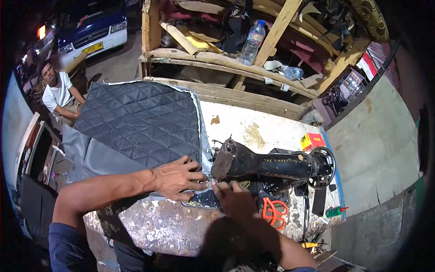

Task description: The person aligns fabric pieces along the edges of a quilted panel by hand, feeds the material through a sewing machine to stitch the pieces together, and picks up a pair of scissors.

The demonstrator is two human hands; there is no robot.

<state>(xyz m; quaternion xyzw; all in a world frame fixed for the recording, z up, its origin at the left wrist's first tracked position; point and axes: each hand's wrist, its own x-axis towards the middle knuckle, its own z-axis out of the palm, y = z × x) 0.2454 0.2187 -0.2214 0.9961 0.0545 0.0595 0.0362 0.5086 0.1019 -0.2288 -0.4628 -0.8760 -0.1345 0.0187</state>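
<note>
A black quilted panel point(140, 120) with pale edging lies at the left of the worktable, over smooth grey material point(90, 152). My left hand point(181, 179) presses on the material beside the needle of a black sewing machine point(267, 165), its bent fingers spread apart. My right hand point(233, 201) is at the needle area, fingers curled on the edge of the material; its grip is partly hidden under the machine's head. Orange-handled scissors point(274, 213) lie to the right of that hand.
A wooden shelf point(204, 59) behind holds scraps and bottles. A small red-yellow box point(311, 141) and green tube point(335, 211) sit on the worktable point(158, 226). A seated person point(61, 95) is beyond the panel, with a parked van point(90, 27) behind.
</note>
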